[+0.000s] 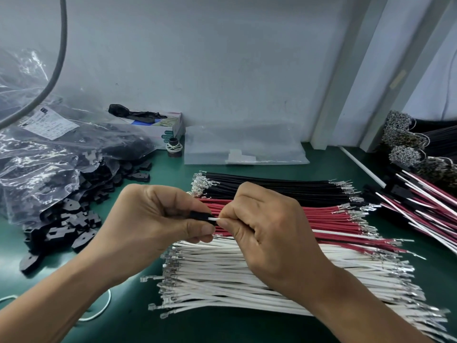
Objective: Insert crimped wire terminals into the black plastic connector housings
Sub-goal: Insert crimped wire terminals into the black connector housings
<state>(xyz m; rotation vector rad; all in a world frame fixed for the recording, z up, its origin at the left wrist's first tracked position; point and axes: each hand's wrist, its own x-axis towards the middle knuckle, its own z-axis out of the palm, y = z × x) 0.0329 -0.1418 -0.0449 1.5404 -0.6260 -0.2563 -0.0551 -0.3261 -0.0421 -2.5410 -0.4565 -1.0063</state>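
Centrally, boxy black housing (200,215), thin white wire (214,219)

Bench layout around the fingers

The fingers (223,222) of both hands meet over the wire rows (272,263), which lie under and right of them on the bench (138,318). Left of the fingers, loose housings (81,219) spill from a bag (49,157). Behind them a flat bag (244,144) and a box (170,129) stand against the wall. Far right lie finished harnesses (425,209).
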